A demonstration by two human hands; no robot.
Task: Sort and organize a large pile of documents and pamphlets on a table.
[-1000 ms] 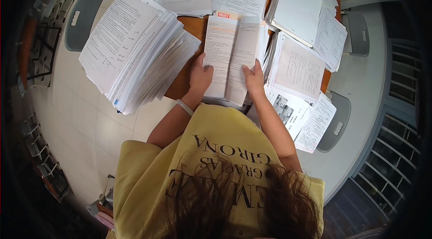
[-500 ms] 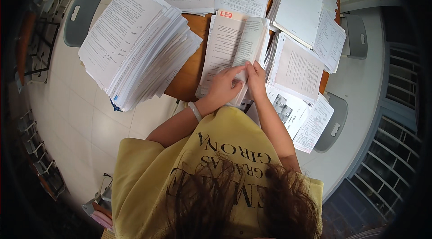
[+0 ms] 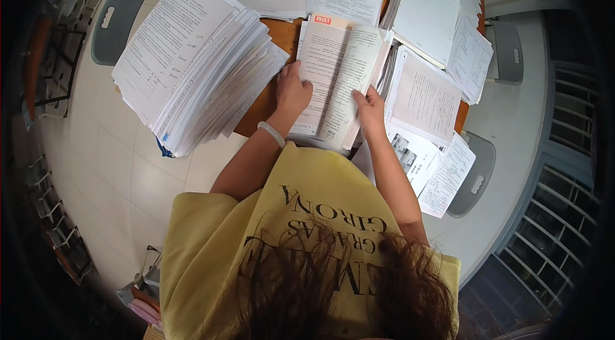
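Observation:
An open printed booklet (image 3: 323, 61) with an orange-red label at its top left lies in front of me, its right-hand pages curving up. My right hand (image 3: 370, 109) is closed on the right side of those pages, thumb on top and fingers behind. At the booklet's left edge, my left hand (image 3: 293, 93), with a pale bangle on the wrist, has its fingers bent around the margin; the fingertips are partly hidden.
A tall leaning stack of papers (image 3: 192, 51) stands to the left on the wooden table (image 3: 282, 35). More piles (image 3: 426, 13) and loose sheets (image 3: 423, 93) crowd the right and far sides. Grey chairs (image 3: 122, 19) flank the table.
My left hand has moved left from the middle of the booklet to its left edge. The right-hand pages have opened out wider, and my right hand has shifted slightly down and right.

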